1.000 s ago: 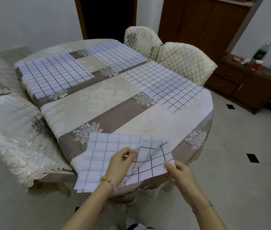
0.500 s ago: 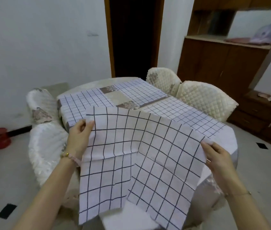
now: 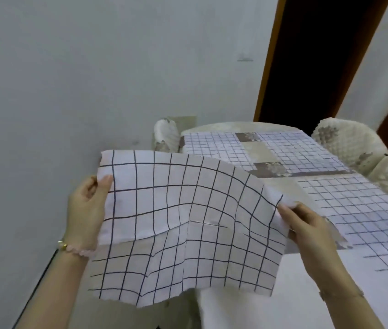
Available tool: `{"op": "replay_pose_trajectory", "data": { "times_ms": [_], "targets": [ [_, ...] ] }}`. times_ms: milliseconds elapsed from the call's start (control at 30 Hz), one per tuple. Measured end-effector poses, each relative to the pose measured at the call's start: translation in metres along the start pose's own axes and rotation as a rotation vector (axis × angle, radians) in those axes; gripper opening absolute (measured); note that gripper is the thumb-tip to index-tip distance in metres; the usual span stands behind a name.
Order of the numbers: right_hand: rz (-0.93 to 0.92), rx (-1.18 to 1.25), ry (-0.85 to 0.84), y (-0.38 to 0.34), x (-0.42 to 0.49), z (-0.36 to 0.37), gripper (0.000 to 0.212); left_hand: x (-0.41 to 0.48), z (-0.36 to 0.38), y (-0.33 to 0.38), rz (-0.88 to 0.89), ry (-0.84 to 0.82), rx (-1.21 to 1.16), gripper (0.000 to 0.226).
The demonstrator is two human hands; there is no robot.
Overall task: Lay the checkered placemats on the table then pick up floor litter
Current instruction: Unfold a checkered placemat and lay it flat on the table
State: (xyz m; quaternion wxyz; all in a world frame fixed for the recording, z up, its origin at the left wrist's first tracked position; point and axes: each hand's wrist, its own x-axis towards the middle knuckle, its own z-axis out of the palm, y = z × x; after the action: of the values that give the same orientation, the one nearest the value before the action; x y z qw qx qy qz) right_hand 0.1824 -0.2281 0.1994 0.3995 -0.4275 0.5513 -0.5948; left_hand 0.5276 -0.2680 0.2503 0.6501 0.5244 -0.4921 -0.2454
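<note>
Pale walls and a dark doorway [image 3: 311, 55] back a covered table [image 3: 235, 309] with quilted chairs [image 3: 345, 141] at its far side. Three checkered placemats lie flat on it: far left [image 3: 214, 148], far right [image 3: 300, 148], near right [image 3: 364, 210]. A fourth placemat [image 3: 188, 224] is held in the air over the near left edge, sagging and creased. Left hand [image 3: 86, 210] pinches its left edge, thumb on top; right hand [image 3: 307, 224] pinches the right corner. Judged step: laying the last mat. Next move calls for lowering it flat onto the bare near-left area, square with the others. No floor litter is visible.
</note>
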Motion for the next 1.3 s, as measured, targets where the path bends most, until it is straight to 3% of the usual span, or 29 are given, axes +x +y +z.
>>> {"op": "replay_pose_trajectory", "data": {
  "times_ms": [133,400,533,733,833,1000,1300],
  "targets": [
    [0.005,0.035,-0.170,-0.011,0.010,0.076,0.019,0.027,-0.074,-0.013,-0.036,0.126,0.022,0.012],
    [0.110,0.004,-0.350,0.023,0.004,0.255,0.018,0.087,-0.194,-0.079,-0.106,0.209,0.081,0.026],
    [0.255,-0.015,-0.329,0.052,-0.009,0.331,0.023,0.118,-0.249,-0.122,-0.247,0.176,0.062,0.015],
    [0.402,-0.084,-0.249,0.092,-0.019,0.387,0.016,0.150,-0.279,-0.177,-0.431,0.032,0.135,0.021],
    [0.437,-0.122,-0.197,0.107,-0.009,0.403,0.018,0.170,-0.274,-0.204,-0.473,-0.033,0.199,0.027],
    [0.391,-0.130,-0.104,0.099,0.039,0.425,0.022,0.228,-0.229,-0.231,-0.469,-0.117,0.230,0.019],
    [0.104,-0.068,0.185,0.032,0.197,0.384,0.020,0.401,-0.066,-0.204,-0.169,-0.337,0.096,0.018]
  ]
}}
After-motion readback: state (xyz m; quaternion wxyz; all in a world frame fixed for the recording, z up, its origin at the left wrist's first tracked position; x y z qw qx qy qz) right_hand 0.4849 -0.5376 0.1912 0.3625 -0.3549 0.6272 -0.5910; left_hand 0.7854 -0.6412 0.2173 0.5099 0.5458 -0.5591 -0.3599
